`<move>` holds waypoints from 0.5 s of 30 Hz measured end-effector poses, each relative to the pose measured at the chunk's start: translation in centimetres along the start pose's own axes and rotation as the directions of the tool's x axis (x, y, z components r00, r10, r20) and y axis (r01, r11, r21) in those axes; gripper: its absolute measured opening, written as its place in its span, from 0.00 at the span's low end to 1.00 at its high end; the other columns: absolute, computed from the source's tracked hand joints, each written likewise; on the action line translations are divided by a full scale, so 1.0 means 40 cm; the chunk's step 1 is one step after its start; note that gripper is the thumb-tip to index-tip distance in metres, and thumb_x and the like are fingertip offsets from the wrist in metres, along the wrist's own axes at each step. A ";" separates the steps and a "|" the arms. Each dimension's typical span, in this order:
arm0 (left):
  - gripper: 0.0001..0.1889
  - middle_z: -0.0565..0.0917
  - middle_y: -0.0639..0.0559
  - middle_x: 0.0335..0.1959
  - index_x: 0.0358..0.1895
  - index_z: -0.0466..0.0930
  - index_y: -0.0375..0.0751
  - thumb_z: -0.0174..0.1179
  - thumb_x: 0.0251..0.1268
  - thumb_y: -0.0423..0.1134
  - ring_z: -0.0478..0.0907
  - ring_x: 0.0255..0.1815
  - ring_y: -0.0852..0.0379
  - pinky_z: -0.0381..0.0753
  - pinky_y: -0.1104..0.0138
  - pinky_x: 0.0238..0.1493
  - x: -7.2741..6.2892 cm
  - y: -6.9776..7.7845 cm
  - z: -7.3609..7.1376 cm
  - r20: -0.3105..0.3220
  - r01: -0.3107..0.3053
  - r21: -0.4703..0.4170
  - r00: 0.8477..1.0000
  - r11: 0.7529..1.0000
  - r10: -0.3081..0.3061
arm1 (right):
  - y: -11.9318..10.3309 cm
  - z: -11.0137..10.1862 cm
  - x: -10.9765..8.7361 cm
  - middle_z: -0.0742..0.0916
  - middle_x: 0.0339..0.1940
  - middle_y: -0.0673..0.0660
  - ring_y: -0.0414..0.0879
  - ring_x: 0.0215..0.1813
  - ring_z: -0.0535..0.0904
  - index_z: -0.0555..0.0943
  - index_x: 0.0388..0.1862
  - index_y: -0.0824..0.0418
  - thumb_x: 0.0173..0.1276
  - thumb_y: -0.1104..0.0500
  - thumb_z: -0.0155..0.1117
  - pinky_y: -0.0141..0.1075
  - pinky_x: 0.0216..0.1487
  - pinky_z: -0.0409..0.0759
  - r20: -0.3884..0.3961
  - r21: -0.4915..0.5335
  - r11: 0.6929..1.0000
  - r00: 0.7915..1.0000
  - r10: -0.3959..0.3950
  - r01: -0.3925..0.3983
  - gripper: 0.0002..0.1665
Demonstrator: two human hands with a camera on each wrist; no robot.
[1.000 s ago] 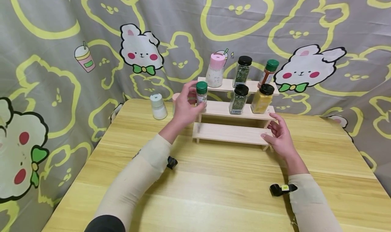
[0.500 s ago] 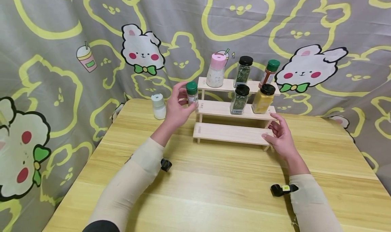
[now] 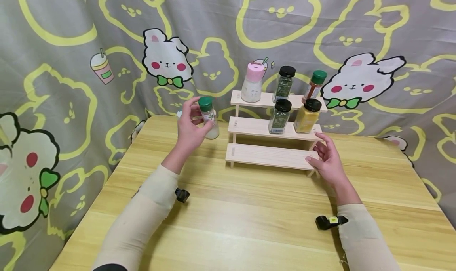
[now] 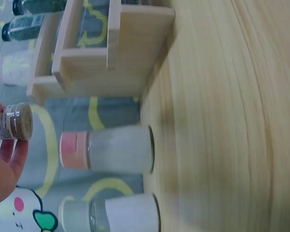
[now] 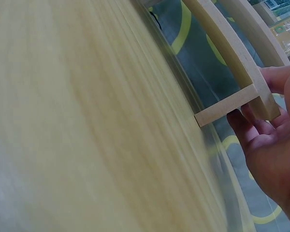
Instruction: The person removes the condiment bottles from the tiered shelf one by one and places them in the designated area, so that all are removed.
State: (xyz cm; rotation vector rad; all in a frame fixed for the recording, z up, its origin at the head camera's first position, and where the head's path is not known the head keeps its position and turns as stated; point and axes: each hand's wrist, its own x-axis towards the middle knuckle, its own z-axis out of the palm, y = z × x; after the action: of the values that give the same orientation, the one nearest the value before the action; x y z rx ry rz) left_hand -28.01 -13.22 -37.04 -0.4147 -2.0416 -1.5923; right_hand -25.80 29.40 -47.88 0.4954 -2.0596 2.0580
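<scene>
One grip (image 3: 190,131) (left, raised) pinches a green-capped jar (image 3: 206,110); the right grip (image 3: 329,161) pinches a rack (image 3: 267,155).

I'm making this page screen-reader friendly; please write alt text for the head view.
A person's left hand holds a green-capped jar left of a three-tier wooden rack, while the right hand grips the rack's right end. Five capped bottles stand on its upper two tiers, before a cartoon-patterned cloth.

Left arm (image 3: 140,211) and right arm (image 3: 365,239) outstretched, left fingers (image 3: 188,106) curled higher, right fingers (image 3: 325,139) curled lower
</scene>
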 end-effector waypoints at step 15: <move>0.39 0.75 0.39 0.50 0.67 0.64 0.46 0.68 0.52 0.19 0.78 0.48 0.45 0.82 0.54 0.52 -0.011 -0.061 -0.089 -0.068 0.025 0.039 0.997 0.999 -0.022 | -0.003 0.002 0.002 0.77 0.63 0.56 0.55 0.62 0.73 0.60 0.77 0.57 0.58 0.87 0.58 0.28 0.53 0.78 -0.003 -0.013 1.000 1.000 0.013 -0.013 0.51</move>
State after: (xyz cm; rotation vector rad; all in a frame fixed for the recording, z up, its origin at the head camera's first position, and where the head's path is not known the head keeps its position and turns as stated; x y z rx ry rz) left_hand -28.22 -17.27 -38.62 -0.3191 -2.0305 -1.5558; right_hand -25.81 29.31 -47.73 0.4787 -2.0786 2.0498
